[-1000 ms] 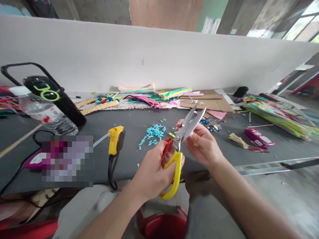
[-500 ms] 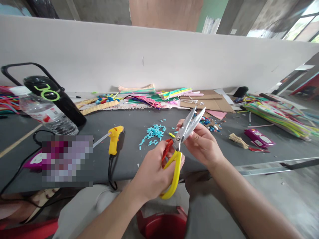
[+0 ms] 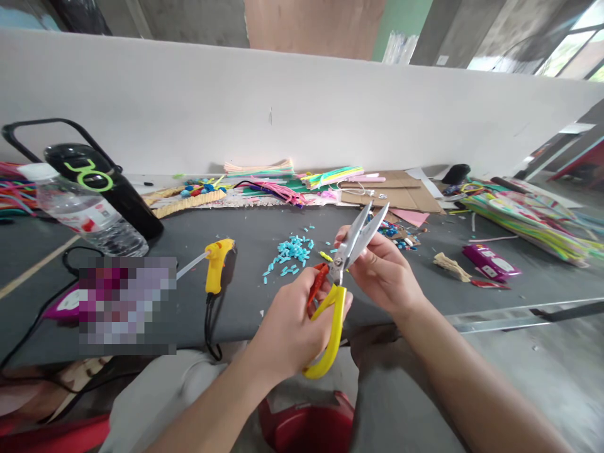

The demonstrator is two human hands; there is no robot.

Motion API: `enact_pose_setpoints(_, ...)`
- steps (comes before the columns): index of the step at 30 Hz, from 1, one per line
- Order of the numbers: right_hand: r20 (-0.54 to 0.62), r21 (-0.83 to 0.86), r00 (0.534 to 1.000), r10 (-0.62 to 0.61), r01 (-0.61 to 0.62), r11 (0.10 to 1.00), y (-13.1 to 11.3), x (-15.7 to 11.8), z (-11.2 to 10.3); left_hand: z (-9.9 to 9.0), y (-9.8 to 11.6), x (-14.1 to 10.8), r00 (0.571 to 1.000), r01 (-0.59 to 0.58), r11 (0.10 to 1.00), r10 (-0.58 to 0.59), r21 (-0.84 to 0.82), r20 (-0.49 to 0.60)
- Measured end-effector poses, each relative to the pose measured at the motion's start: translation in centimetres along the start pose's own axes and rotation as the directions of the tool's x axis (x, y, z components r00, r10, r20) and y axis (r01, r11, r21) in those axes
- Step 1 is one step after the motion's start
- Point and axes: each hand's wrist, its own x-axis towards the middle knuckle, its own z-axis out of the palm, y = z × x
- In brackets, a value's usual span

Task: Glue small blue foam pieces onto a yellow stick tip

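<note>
My left hand (image 3: 297,321) is wrapped round a pair of scissors (image 3: 337,267) with a big yellow handle loop. A red part (image 3: 319,284) shows between its fingers. The silver blades point up and away, slightly parted. My right hand (image 3: 384,270) is closed just behind the blades, thumb and fingers pinched; what they hold is hidden by the blades. A small yellow piece (image 3: 325,256) shows left of the blades. Beyond my left hand, a loose pile of short light-blue pieces (image 3: 293,250) lies on the grey table (image 3: 245,226).
A yellow hot glue gun (image 3: 216,267) lies to the left, near a water bottle (image 3: 89,211) and a black flask (image 3: 117,189). Bundles of coloured fuzzy stems (image 3: 533,226), cardboard (image 3: 401,192) and a purple packet (image 3: 491,261) lie at the back and right.
Hardly anything differs. The scissors have shifted very slightly in my left hand; my right hand stays in place.
</note>
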Motion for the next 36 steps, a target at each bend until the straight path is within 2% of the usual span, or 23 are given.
enact_pose_setpoints(8, 0.016, 0.014, 1.000, -0.006, 0.005, 1.000, -0.1, 0.1, 0.1, 0.0, -0.2, 0.2, 0.999, -0.029, 0.998, 0.030, 0.053, -0.027)
enact_pose_setpoints(15, 0.008, -0.014, 1.000, 0.004, -0.004, 1.000, -0.2, 0.0, 0.0, -0.3, -0.4, 0.2, 1.000, -0.012, 0.993, 0.011, 0.117, 0.010)
enact_pose_setpoints(22, -0.027, -0.061, 0.999, 0.020, -0.022, 0.998, -0.1, -0.1, 0.1, -0.1, -2.0, 0.6, 0.997, 0.067, 0.998, -0.067, 0.004, 0.044)
enact_pose_setpoints(28, -0.032, -0.113, 0.997, 0.068, -0.071, 0.991, 0.1, -0.1, 0.2, -0.4, -0.6, 0.7, 0.987, 0.137, 0.977, -0.120, -0.164, 0.112)
enact_pose_setpoints(32, -0.004, -0.122, 0.998, 0.063, -0.063, 0.991, -0.2, -0.1, 0.3, -1.1, 0.2, 0.8, 0.989, 0.068, 0.976, -0.039, -0.206, 0.142)
enact_pose_setpoints(36, 0.046, -0.258, 0.998, 0.047, -0.033, 0.965, -0.4, -0.3, 0.2, -1.6, -0.2, 1.1, 0.999, -0.039, 0.961, 0.045, -0.273, 0.014)
